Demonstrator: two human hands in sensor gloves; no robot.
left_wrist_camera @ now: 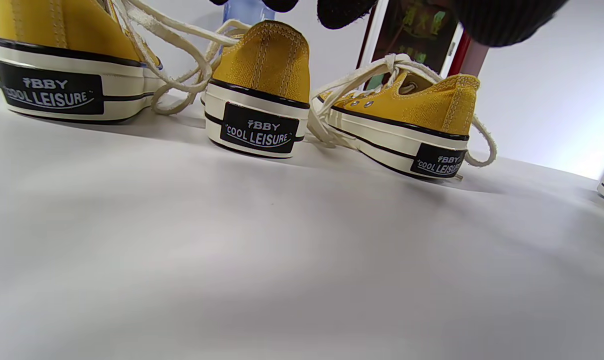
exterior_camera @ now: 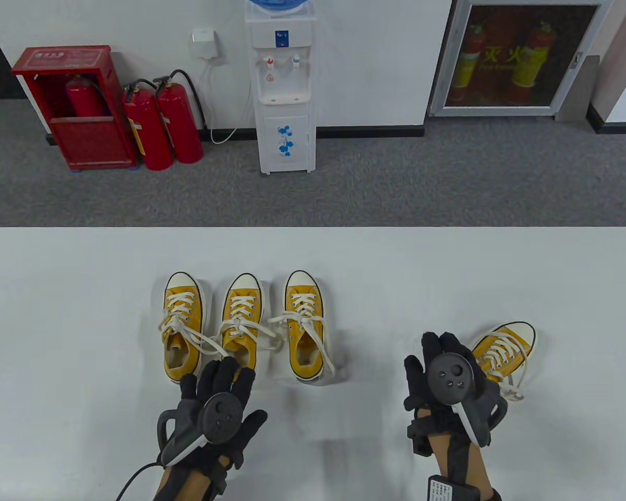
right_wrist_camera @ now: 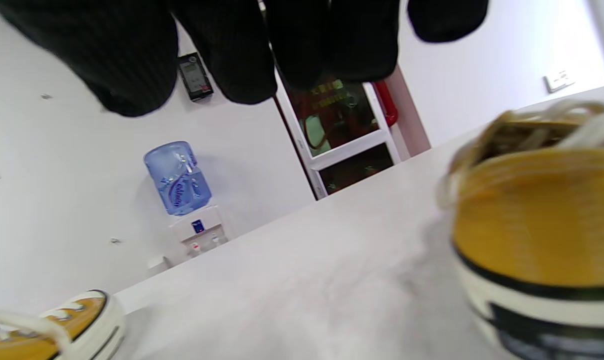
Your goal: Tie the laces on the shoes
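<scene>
Three yellow sneakers (exterior_camera: 242, 323) sit lined up mid-frame, laces loose, probably staged for tying, while the fourth shoe (exterior_camera: 503, 347) lies angled at lower right beside the right hand (exterior_camera: 451, 376); the left hand (exterior_camera: 221, 396) hovers below the row, both hands relaxed and empty.

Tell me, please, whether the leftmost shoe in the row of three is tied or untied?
Untied. The leftmost shoe shows no bow in the table view; its lace trails loose toward the left hand.
</scene>
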